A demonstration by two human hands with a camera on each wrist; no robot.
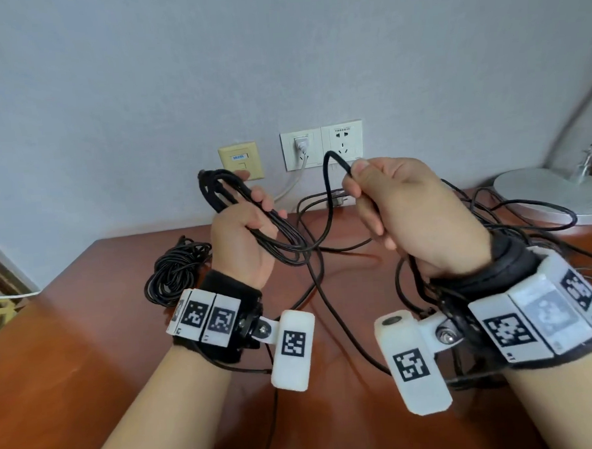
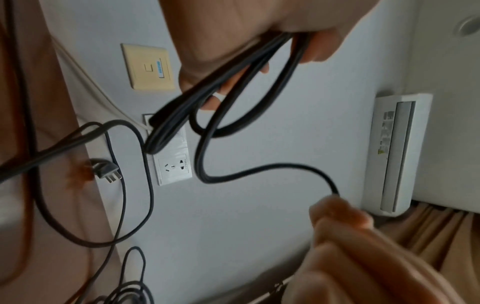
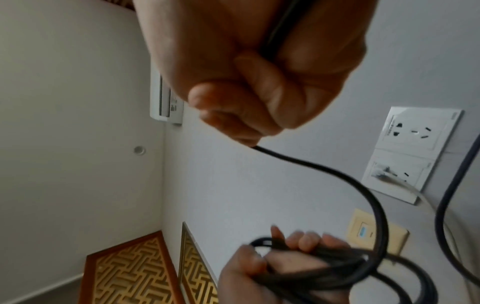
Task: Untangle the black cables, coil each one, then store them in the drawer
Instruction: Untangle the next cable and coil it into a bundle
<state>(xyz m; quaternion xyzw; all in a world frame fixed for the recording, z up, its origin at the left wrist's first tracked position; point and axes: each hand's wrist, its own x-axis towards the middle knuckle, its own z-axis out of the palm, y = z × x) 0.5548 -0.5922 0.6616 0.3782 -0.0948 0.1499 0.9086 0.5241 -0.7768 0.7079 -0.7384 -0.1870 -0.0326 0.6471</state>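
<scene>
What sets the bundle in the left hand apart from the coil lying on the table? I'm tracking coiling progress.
The held bundle is up in the left hand, in long loops, its free end running to the right hand. The table coil lies untouched on the table, wound rounder. Both are black cable.

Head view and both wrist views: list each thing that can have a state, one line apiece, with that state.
left hand: grips a bundle of cable loops.
right hand: pinches a single strand.
black cable: partly looped, the rest trailing loose over the desk.
coiled cable: bundled, lying on the desk, untouched.
tangled cables: loose, still tangled.
left wall socket: white plug inserted.
right wall socket: empty.
</scene>
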